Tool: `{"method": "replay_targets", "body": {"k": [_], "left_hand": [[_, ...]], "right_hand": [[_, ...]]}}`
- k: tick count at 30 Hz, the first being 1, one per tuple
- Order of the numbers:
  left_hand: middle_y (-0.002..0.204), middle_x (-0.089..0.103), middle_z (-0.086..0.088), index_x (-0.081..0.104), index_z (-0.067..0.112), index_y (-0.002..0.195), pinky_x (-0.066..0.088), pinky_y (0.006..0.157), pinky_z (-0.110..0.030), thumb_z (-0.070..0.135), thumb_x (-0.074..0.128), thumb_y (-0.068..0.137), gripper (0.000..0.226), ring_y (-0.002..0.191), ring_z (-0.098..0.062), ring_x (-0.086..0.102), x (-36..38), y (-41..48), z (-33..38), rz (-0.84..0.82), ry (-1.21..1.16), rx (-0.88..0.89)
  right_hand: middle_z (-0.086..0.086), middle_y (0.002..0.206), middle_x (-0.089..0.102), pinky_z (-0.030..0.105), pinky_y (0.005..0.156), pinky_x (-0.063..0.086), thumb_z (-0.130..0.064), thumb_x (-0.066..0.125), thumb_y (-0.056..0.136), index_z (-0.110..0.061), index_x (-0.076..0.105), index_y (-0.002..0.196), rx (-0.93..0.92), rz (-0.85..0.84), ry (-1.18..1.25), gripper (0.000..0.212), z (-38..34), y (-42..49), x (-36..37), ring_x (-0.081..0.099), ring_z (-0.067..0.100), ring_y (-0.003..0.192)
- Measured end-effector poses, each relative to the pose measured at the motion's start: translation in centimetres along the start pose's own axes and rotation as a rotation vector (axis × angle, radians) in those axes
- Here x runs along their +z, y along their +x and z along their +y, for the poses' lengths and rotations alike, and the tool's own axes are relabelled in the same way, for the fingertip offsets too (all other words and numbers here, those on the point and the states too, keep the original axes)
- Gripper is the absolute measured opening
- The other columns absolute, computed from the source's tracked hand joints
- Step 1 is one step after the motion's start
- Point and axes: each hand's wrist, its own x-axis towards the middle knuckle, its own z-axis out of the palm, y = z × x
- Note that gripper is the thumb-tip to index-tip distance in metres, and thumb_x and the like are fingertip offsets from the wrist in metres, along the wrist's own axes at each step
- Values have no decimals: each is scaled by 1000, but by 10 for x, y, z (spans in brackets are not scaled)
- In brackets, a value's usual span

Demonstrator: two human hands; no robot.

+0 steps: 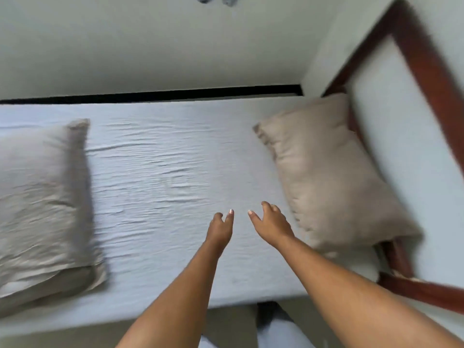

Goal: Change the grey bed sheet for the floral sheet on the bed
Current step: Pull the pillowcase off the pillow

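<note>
A person reached both arms over the bed, where the grey bed sheet point(163, 172) lay stretched and wrinkled across the mattress, not yet stripped. The left hand point(221, 227) and right hand point(270, 224) hung close together near the front edge, fingers loosely spread and holding nothing. Blur left it unclear whether they touched the cloth. The left pillow point(42, 197) and the right pillow point(326, 177), the latter against the wooden frame point(426, 71), probably had to be lifted away before the sheet could come off. The floral sheet was not in view.
</note>
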Motion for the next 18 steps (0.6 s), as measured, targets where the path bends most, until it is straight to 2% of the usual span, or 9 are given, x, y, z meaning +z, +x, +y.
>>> {"method": "replay_targets", "body": {"k": [3, 7, 10, 13, 15, 18], "left_hand": [[146, 49, -22, 44, 6, 140, 44, 109, -53, 85, 40, 75, 102, 131, -39, 50, 105, 8, 17, -150, -2, -68], [141, 48, -12, 35, 10, 149, 51, 101, -44, 69, 48, 93, 82, 106, -21, 58, 210, 2, 44, -308, -53, -157], [146, 43, -8, 33, 7, 149, 50, 103, -44, 64, 52, 94, 81, 122, -26, 52, 271, 15, 51, -372, -79, -198], [140, 43, 4, 35, 10, 148, 45, 107, -43, 56, 57, 96, 73, 131, -26, 46, 303, 35, 57, -323, -107, -188], [150, 45, 0, 37, 13, 150, 38, 114, -43, 54, 61, 94, 74, 140, -26, 42, 319, 51, 58, -290, -136, -188], [154, 41, 1, 35, 20, 152, 37, 111, -51, 63, 68, 84, 88, 144, -27, 37, 328, 69, 55, -282, -202, -266]], "right_hand": [[13, 151, 42, 47, 108, 41, -63, 44, 98, -18, 40, 148, 139, 72, 0, 67, 101, 14, -44, 44, 36, 137], [22, 144, 48, 46, 106, 43, -59, 51, 96, -9, 46, 143, 303, 176, 41, 69, 215, 45, -83, 47, 39, 132], [27, 153, 37, 46, 115, 35, -55, 54, 97, -2, 38, 149, 359, 224, 95, 77, 279, 75, -104, 36, 41, 141], [28, 164, 16, 44, 124, 21, -54, 57, 97, 2, 25, 155, 359, 259, 83, 87, 320, 103, -120, 16, 38, 153], [27, 166, 7, 43, 126, 14, -57, 58, 95, 2, 18, 157, 349, 267, 60, 95, 342, 119, -129, 7, 36, 155], [26, 165, 11, 47, 126, 11, -68, 61, 87, -5, 17, 158, 356, 284, 15, 105, 361, 135, -140, 7, 38, 155]]}}
